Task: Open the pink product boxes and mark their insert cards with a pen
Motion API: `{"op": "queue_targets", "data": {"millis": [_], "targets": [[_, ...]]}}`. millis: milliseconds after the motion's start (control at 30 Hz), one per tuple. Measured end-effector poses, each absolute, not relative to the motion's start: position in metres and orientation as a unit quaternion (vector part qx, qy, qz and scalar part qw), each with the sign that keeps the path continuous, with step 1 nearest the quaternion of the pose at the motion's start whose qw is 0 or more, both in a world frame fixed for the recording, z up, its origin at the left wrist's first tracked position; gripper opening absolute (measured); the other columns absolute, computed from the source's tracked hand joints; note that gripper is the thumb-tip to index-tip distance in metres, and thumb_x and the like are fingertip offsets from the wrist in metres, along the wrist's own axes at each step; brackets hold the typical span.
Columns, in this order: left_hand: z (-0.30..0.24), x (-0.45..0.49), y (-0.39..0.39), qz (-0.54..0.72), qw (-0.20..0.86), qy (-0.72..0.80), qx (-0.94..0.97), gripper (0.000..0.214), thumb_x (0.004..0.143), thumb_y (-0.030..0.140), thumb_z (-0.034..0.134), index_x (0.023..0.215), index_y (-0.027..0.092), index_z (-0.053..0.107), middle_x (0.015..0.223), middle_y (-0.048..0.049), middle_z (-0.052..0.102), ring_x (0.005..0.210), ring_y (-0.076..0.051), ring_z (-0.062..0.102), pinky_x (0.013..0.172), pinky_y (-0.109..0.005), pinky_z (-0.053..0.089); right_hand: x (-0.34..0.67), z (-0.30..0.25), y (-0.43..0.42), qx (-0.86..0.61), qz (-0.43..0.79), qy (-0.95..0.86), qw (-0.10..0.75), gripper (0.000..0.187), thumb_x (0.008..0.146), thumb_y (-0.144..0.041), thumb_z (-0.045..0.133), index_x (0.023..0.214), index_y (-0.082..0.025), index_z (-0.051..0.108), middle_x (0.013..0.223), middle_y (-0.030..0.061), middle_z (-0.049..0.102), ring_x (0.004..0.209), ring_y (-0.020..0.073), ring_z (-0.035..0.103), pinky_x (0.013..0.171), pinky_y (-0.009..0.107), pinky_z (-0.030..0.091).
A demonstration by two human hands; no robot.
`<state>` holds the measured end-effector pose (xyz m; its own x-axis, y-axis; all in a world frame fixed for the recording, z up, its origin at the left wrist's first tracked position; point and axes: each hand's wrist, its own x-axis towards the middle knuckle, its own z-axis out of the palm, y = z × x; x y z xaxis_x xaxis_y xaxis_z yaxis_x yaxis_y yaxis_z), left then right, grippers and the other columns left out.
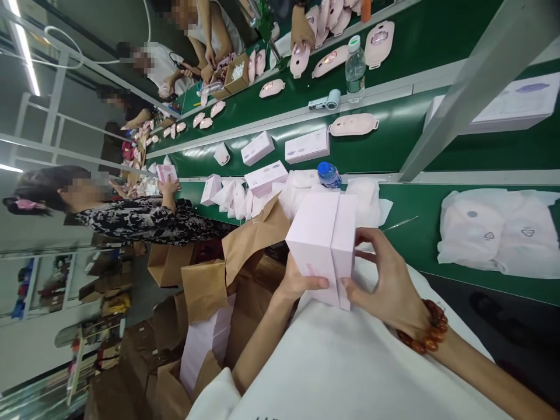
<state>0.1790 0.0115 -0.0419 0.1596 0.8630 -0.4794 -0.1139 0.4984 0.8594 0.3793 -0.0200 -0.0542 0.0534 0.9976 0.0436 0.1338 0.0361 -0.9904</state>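
Observation:
Both my hands hold a pale pink cardboard box [321, 248] in front of me, above my white-clad lap. My left hand [297, 280] grips its lower left side, thumb on the front face. My right hand [389, 283] is wrapped round the right end, thumb under the edge; a bracelet of brown beads [426, 332] sits on that wrist. A seam runs down the box where lid and base meet.
A green conveyor belt [406, 122] carries pink boxes [306, 146], pink devices [353, 124] and water bottles [355, 69]. White wrapped packs [499, 230] lie at the right. Brown cartons [205, 289] with stacked pink boxes stand at my left. Several other people work along the line.

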Motion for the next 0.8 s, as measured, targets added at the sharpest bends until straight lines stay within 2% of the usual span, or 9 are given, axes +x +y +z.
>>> {"op": "queue_targets", "data": {"millis": [133,200,267,333,467,533,633,733,800], "targets": [[-0.037,0.199,0.0,0.373,0.704,0.53,0.29,0.09,0.049,0.066,0.112,0.117,0.02,0.077,0.095,-0.0063,0.079,0.097,-0.031,0.076,0.088,-0.042,0.061,0.381,-0.056,-0.029,-0.563,0.448,-0.513,0.469,0.079,0.088,-0.055,0.086,0.153,-0.028,0.052,0.144,0.0162,0.062,0.127,0.0374,0.069,0.095,0.056,0.073],[-0.033,0.206,-0.005,0.391,0.694,0.541,0.271,0.088,0.051,0.067,0.111,0.117,0.021,0.076,0.097,-0.0055,0.079,0.096,-0.028,0.076,0.086,-0.038,0.061,0.379,-0.053,-0.03,-0.549,0.479,-0.52,0.445,0.077,0.088,-0.065,0.09,0.151,-0.029,0.064,0.153,0.0171,0.06,0.138,0.0404,0.067,0.102,0.058,0.071],[-0.029,0.211,-0.011,0.41,0.678,0.555,0.252,0.084,0.053,0.064,0.111,0.116,0.021,0.076,0.099,-0.0044,0.08,0.094,-0.026,0.075,0.085,-0.037,0.06,0.379,-0.049,-0.032,-0.524,0.521,-0.52,0.428,0.055,0.093,-0.07,0.087,0.131,-0.031,0.082,0.157,0.015,0.061,0.144,0.0405,0.066,0.106,0.055,0.071],[-0.026,0.212,-0.015,0.424,0.673,0.561,0.23,0.078,0.055,0.06,0.11,0.114,0.021,0.077,0.101,-0.0051,0.081,0.094,-0.027,0.076,0.085,-0.037,0.061,0.385,-0.046,-0.034,-0.506,0.552,-0.504,0.43,0.042,0.097,-0.071,0.084,0.109,-0.031,0.09,0.16,0.012,0.063,0.146,0.039,0.067,0.108,0.051,0.069],[-0.03,0.197,-0.013,0.458,0.65,0.581,0.172,0.087,0.052,0.061,0.109,0.121,0.019,0.078,0.106,-0.0105,0.086,0.099,-0.035,0.081,0.089,-0.044,0.065,0.408,-0.049,-0.035,-0.564,0.536,-0.448,0.441,0.053,0.102,-0.071,0.078,0.072,-0.027,0.081,0.133,0.0108,0.079,0.127,0.0347,0.077,0.11,0.049,0.066],[-0.034,0.189,-0.01,0.471,0.628,0.595,0.175,0.093,0.051,0.06,0.111,0.127,0.019,0.077,0.105,-0.0101,0.086,0.1,-0.036,0.082,0.089,-0.044,0.065,0.41,-0.05,-0.033,-0.549,0.555,-0.459,0.423,0.053,0.101,-0.075,0.077,0.076,-0.028,0.081,0.127,0.0107,0.081,0.125,0.0346,0.077,0.11,0.049,0.065],[-0.037,0.186,-0.007,0.469,0.621,0.588,0.219,0.092,0.055,0.057,0.112,0.132,0.023,0.075,0.109,-0.0085,0.086,0.101,-0.033,0.081,0.089,-0.041,0.064,0.393,-0.046,-0.028,-0.469,0.605,-0.503,0.4,0.05,0.104,-0.075,0.071,0.102,-0.028,0.087,0.133,0.0114,0.08,0.129,0.034,0.075,0.112,0.047,0.063],[-0.034,0.192,-0.009,0.474,0.624,0.58,0.223,0.086,0.059,0.062,0.111,0.128,0.024,0.076,0.11,-0.008,0.084,0.099,-0.03,0.08,0.089,-0.041,0.064,0.374,-0.037,-0.027,-0.465,0.642,-0.48,0.374,0.054,0.108,-0.074,0.066,0.093,-0.024,0.082,0.1,0.0072,0.079,0.095,0.0272,0.077,0.087,0.038,0.066],[-0.03,0.197,-0.013,0.484,0.611,0.583,0.232,0.083,0.058,0.061,0.111,0.124,0.024,0.076,0.109,-0.007,0.083,0.096,-0.028,0.078,0.087,-0.039,0.063,0.373,-0.028,-0.029,-0.49,0.656,-0.446,0.362,0.061,0.106,-0.077,0.066,0.079,-0.023,0.073,0.077,0.0021,0.069,0.071,0.021,0.067,0.066,0.032,0.059]]}}
